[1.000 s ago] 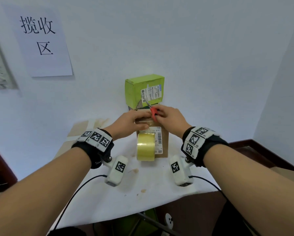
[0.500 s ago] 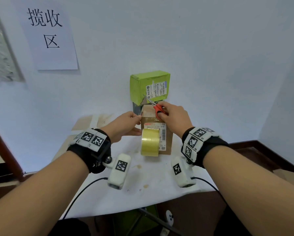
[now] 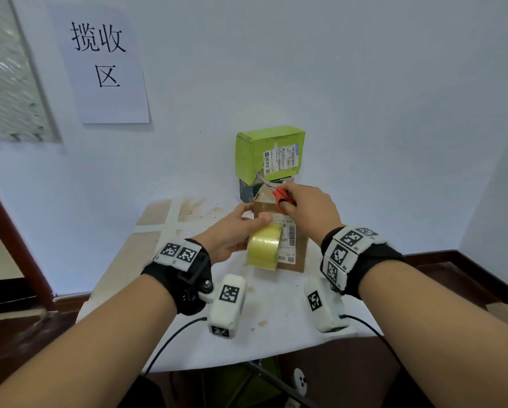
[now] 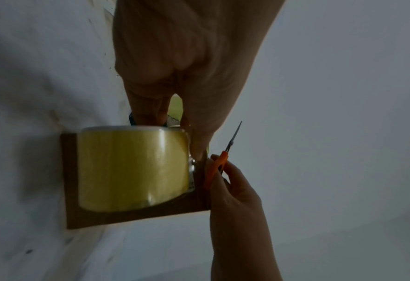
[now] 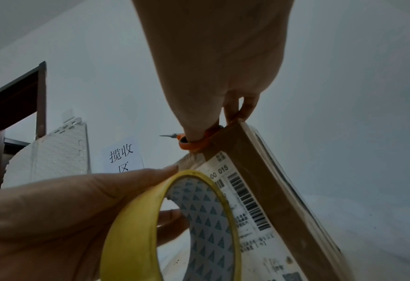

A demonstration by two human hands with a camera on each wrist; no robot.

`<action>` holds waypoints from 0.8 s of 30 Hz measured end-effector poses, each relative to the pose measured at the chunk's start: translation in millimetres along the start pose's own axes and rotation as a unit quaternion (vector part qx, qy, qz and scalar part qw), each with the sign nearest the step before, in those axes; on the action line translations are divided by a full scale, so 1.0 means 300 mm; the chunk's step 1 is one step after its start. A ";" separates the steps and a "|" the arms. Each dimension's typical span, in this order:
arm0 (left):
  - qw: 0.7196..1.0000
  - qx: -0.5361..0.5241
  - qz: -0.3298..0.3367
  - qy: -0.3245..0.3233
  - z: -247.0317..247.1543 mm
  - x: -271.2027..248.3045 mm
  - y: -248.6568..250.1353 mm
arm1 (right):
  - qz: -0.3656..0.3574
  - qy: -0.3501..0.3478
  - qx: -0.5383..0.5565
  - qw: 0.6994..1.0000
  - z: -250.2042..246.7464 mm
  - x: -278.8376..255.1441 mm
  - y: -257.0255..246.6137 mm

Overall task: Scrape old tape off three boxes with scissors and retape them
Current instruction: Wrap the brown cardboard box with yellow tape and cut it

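Left hand [image 3: 232, 237] has shifted off the top of the brown box [image 3: 294, 254] since a second ago and now grips the yellow tape roll [image 3: 263, 250]: thumb over the outer band, fingers [image 5: 172, 218] curled through the core. Roll leans against the box's front face, near the middle of the tabletop [image 3: 276, 328].

Right hand [image 3: 308, 212] is closed on the red-handled scissors [image 3: 276, 192], thumb through a loop, other fingers hooked over the box's top edge. Blades are shut and point up-left, clear of the box, tips near the green box [image 3: 269, 156].

Read: scraping on this box looks finished or paused; the grab for the roll suggests retaping comes next. Scissors probably stay in hand to cut the strip.

Green box sits on a dark box [image 3: 247, 189], both against the wall at the tabletop's back edge, behind the brown one.

Text: wall sign [image 3: 105, 63] reads "揽收区". Brown box's shipping label [image 5: 244, 201] shows "00 015" above barcodes; smaller print is unreadable. Green box's label is too small to read.
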State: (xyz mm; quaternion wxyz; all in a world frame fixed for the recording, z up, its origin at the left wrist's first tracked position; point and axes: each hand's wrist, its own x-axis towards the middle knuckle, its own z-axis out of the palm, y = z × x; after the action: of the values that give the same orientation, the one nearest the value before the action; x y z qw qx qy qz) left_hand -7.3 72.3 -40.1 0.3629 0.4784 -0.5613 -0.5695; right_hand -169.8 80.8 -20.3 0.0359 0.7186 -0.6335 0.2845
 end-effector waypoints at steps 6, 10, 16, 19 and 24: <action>0.999 0.033 -0.023 0.027 -0.018 0.006 -0.012 | -0.016 0.007 -0.035 0.999 0.004 -0.002 -0.002; 0.999 0.033 -0.022 0.026 -0.006 -0.003 0.002 | -0.016 0.011 -0.047 0.999 0.004 -0.003 -0.007; 0.999 0.043 -0.013 0.025 0.016 -0.003 0.002 | -0.004 0.026 -0.058 0.998 0.024 0.004 -0.009; 0.999 0.035 -0.017 0.010 0.030 -0.011 0.008 | -0.003 0.021 -0.063 0.998 0.023 0.003 -0.011; 0.999 0.035 -0.030 -0.009 0.014 -0.006 0.019 | 0.000 0.014 -0.063 0.998 0.018 0.006 -0.011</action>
State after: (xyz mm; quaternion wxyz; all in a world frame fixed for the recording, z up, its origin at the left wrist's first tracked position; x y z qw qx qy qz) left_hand -11.5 74.5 -34.5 0.3236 0.5020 -0.5695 -0.5647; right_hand -164.6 77.6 -23.0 0.0895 0.7111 -0.6494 0.2542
